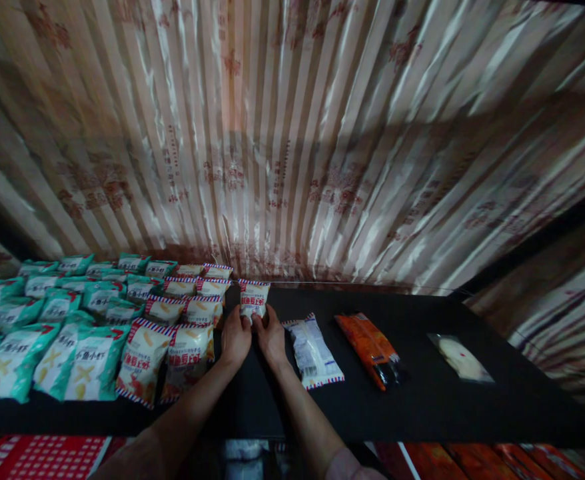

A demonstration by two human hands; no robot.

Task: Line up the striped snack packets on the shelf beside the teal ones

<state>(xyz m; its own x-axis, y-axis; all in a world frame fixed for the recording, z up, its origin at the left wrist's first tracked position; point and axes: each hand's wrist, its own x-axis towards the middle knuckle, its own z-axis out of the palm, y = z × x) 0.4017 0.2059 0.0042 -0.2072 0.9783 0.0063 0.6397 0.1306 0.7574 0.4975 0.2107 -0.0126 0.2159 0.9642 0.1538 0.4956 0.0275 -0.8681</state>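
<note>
My left hand [236, 337] and my right hand [271, 335] grip a small snack bag [254, 300] from its two lower sides. The bag is white with red lettering and a striped top edge, and stands upright near the back of the black shelf [252, 407]. Left of it are rows of matching snack bags [185, 360], propped upright. To the right of my right hand, a similar bag [315, 350] lies on its face with the pale back and barcode up. My fingertips are partly hidden behind the held bag.
Rows of teal snack bags [95, 363] fill the shelf's left side. An orange packet [370, 347] and a clear packet with pale contents [461, 358] lie on the right. A pleated printed sheet [272, 133] hangs behind. More orange packs [482, 460] show below the front edge.
</note>
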